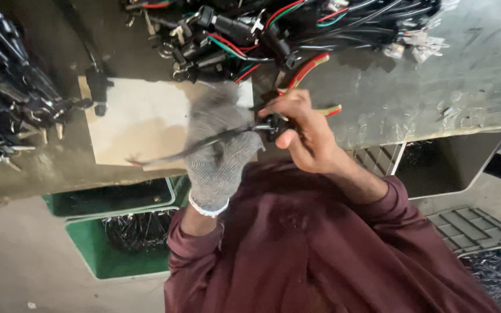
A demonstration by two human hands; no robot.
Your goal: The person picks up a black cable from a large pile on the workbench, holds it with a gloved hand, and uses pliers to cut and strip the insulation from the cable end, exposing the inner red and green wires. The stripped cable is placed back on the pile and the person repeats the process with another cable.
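Hands, two: left hand, in a grey knitted glove, closed around a thin black cable that trails leftward; right hand, bare, pinching the small black connector at the cable's end, seemingly to steady it between both grips. Held just above the grey metal surface. Red-handled pliers lie just beyond; a tangled pile of black, red and green wire harnesses farther back; pale cardboard sheet beneath.

Left of the cutters, a pale board lay mostly bare, while a wire heap behind and connectors far left crowded the bench.
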